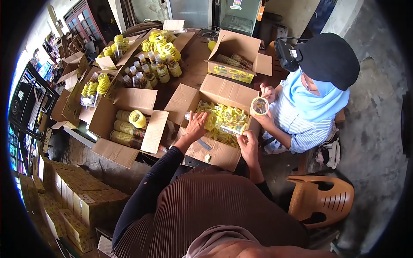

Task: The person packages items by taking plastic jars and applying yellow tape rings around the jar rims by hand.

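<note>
My left hand [197, 124] rests over the left side of an open cardboard box [220, 91], fingers bent around something clear that is mostly hidden. Yellow strips [228, 112] fill this box in a loose heap. A clear plastic container [230, 128] with yellow parts lies across the heap between my hands. With thumb and fingers pinched, my right hand [248, 143] is at its right end. On the box's near flap lies a dark flat blade-like strip [204, 144], beside a small pale scrap [208, 158].
Left stands a box [134, 99] with stacked yellow-rimmed cups [124, 129]. Behind are yellow-banded bottles [162, 73] and another box [232, 51]. At right a co-worker [307, 112] holds a round yellow-rimmed container [260, 106]. An orange plastic chair [320, 202] is at lower right.
</note>
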Available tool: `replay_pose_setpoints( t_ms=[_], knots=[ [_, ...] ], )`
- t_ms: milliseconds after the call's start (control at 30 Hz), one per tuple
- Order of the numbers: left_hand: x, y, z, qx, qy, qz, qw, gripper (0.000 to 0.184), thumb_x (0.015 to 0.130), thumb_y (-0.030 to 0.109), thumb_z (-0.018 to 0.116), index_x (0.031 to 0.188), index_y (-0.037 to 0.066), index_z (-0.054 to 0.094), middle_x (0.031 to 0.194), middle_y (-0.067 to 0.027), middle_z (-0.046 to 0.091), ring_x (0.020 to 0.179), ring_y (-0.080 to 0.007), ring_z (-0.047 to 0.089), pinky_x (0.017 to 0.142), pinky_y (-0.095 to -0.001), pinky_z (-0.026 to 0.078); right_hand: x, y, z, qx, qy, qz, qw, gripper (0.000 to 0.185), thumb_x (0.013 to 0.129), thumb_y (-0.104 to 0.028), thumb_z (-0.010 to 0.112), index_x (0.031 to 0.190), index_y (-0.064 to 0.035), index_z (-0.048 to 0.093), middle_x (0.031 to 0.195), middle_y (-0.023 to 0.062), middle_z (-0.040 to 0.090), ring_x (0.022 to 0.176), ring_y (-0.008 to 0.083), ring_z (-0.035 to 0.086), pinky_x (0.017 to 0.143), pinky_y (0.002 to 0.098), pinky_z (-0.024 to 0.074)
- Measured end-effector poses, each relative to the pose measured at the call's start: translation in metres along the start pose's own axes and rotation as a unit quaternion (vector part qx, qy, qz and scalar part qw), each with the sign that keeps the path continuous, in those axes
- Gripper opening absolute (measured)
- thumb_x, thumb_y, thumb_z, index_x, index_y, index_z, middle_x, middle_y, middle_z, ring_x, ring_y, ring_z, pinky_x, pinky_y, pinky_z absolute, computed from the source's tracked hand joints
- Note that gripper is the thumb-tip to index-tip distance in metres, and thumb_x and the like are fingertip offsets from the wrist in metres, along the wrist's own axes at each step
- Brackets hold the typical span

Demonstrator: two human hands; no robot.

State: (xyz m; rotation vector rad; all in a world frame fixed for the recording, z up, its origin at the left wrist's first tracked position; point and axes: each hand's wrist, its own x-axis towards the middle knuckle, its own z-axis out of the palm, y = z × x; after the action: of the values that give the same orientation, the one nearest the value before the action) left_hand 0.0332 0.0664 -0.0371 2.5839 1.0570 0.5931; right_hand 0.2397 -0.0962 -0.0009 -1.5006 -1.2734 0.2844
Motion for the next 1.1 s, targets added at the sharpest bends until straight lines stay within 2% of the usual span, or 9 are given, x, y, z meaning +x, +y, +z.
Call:
replay_pose_setpoints(
  t_ms=[67, 167, 300, 467, 567, 667, 800, 933, 1100],
  knots=[
    [0.005, -0.008, 0.004, 0.008, -0.008, 0.005, 1.0, 0.091, 0.062, 0.021, 0.084, 0.14, 0.013, 0.037, 0.135, -0.01, 0.048, 0.135, -0.0328, 0.036, 0.112, -0.0654, 0.017, 0.004, 0.003, 0.001, -0.028, -0.018, -0.047, 0.998, 0.018, 0.081, 0.002, 0.069, 0.088, 0.0012, 0.053, 0.082, 0.0125, 0.056, 0.069, 0.0221, 0.058, 0.063, 0.0323, 0.0463],
    [0.007, -0.001, -0.01, 0.078, -0.168, -0.041, 0.982, 0.118, 0.055, 0.03, 0.09, 0.15, 0.017, 0.023, 0.15, -0.0106, 0.031, 0.145, -0.0373, 0.014, 0.105, -0.0772, 0.007, 0.01, -0.01, 0.004, -0.053, -0.036, -0.069, 0.996, 0.02, 0.079, -0.004, 0.073, 0.088, 0.0, 0.055, 0.085, 0.0137, 0.058, 0.078, 0.0291, 0.058, 0.07, 0.0376, 0.0459],
    [0.013, 0.026, -0.029, -0.05, -0.143, 0.007, 0.988, 0.127, 0.052, 0.036, 0.092, 0.153, 0.02, 0.017, 0.155, -0.0104, 0.024, 0.146, -0.0369, 0.01, 0.109, -0.0722, 0.005, 0.017, -0.021, 0.011, -0.075, -0.087, -0.105, 0.988, 0.021, 0.079, -0.01, 0.074, 0.089, -0.0007, 0.059, 0.09, 0.0136, 0.059, 0.088, 0.0324, 0.057, 0.077, 0.0411, 0.0452],
    [0.009, 0.056, -0.032, -0.049, -0.131, 0.053, 0.989, 0.099, 0.063, 0.043, 0.084, 0.145, 0.013, 0.037, 0.142, -0.0168, 0.045, 0.137, -0.0338, 0.037, 0.114, -0.0592, 0.015, 0.018, -0.04, 0.016, -0.055, -0.178, -0.144, 0.972, 0.019, 0.081, -0.014, 0.074, 0.09, -0.0012, 0.063, 0.09, 0.0117, 0.059, 0.088, 0.0306, 0.057, 0.078, 0.0395, 0.0454],
    [0.001, 0.059, -0.039, -0.124, -0.133, 0.041, 0.982, 0.082, 0.064, 0.043, 0.082, 0.127, 0.0, 0.052, 0.106, -0.0211, 0.066, 0.102, -0.0356, 0.063, 0.095, -0.0457, 0.045, 0.014, -0.033, 0.013, 0.033, -0.169, -0.08, 0.982, 0.018, 0.085, -0.013, 0.07, 0.091, 0.0011, 0.061, 0.088, 0.0128, 0.059, 0.081, 0.0299, 0.059, 0.073, 0.0381, 0.0476],
    [-0.009, 0.055, -0.029, -0.213, -0.181, 0.067, 0.958, 0.081, 0.064, 0.044, 0.082, 0.124, -0.001, 0.053, 0.101, -0.024, 0.065, 0.095, -0.0392, 0.064, 0.083, -0.0433, 0.05, 0.01, -0.032, 0.011, 0.044, -0.154, -0.001, 0.987, 0.018, 0.083, -0.008, 0.07, 0.094, 0.0003, 0.058, 0.088, 0.0132, 0.058, 0.081, 0.0313, 0.058, 0.073, 0.0398, 0.0474],
    [-0.02, 0.065, -0.032, -0.241, -0.216, 0.102, 0.941, 0.076, 0.064, 0.042, 0.082, 0.12, 0.0, 0.054, 0.101, -0.0226, 0.066, 0.093, -0.0378, 0.064, 0.082, -0.0423, 0.05, 0.005, -0.029, 0.016, -0.113, -0.179, -0.082, 0.974, 0.034, 0.069, -0.006, 0.074, 0.094, -0.0047, 0.05, 0.089, 0.0126, 0.052, 0.085, 0.0343, 0.056, 0.073, 0.0436, 0.0447],
    [-0.023, 0.063, -0.043, -0.29, -0.352, 0.007, 0.89, 0.068, 0.064, 0.039, 0.082, 0.117, 0.004, 0.057, 0.096, -0.0173, 0.068, 0.09, -0.0313, 0.066, 0.078, -0.039, 0.05, 0.002, -0.037, 0.019, -0.166, -0.212, -0.098, 0.958, 0.027, 0.075, -0.008, 0.071, 0.093, -0.0038, 0.05, 0.088, 0.0133, 0.054, 0.084, 0.0346, 0.057, 0.071, 0.0445, 0.0455],
    [-0.031, 0.051, -0.05, -0.295, -0.378, 0.025, 0.877, 0.055, 0.066, 0.03, 0.083, 0.108, 0.003, 0.061, 0.092, -0.0115, 0.07, 0.085, -0.0213, 0.066, 0.075, -0.0339, 0.05, -0.002, -0.032, 0.023, -0.134, -0.291, -0.071, 0.945, 0.016, 0.087, -0.013, 0.06, 0.093, -0.0016, 0.052, 0.087, 0.0156, 0.057, 0.083, 0.037, 0.059, 0.07, 0.0447, 0.0467]
  ],
)
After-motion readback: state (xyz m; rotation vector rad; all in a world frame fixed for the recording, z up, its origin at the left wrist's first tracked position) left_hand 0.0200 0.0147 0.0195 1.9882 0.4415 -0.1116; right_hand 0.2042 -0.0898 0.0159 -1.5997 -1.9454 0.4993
